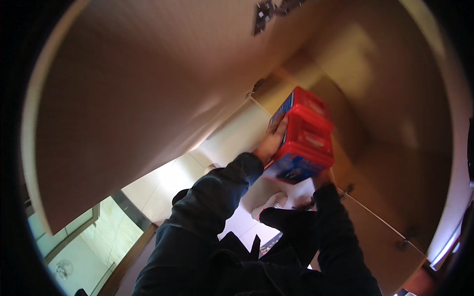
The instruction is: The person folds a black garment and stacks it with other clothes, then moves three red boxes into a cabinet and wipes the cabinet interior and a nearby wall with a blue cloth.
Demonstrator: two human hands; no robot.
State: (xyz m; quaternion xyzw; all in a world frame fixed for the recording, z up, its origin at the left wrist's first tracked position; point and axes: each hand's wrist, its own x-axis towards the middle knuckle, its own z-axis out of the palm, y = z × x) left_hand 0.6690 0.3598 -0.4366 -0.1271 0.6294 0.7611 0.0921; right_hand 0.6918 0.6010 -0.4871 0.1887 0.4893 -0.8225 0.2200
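Between my hands are what look like two red plastic tubs, pressed side by side: a far tub (313,105) and a near tub (310,138). Each has a red lid, and their sides carry blue printed labels; blur hides the detail. My left hand (272,142) lies flat along their left side, fingers spread over the label. Under the lower right corner of the near tub is my right hand (321,178), its fingers mostly hidden. The tubs are held tilted, off the floor, before an open wooden cabinet (400,177).
A large wooden door (140,103) stands swung out at the left, with a metal hinge (263,16) at the top. Another door panel (377,229) spreads at the lower right. Below are pale floor tiles (174,177) and my shoe (274,203). A doorway (107,229) shows lower left.
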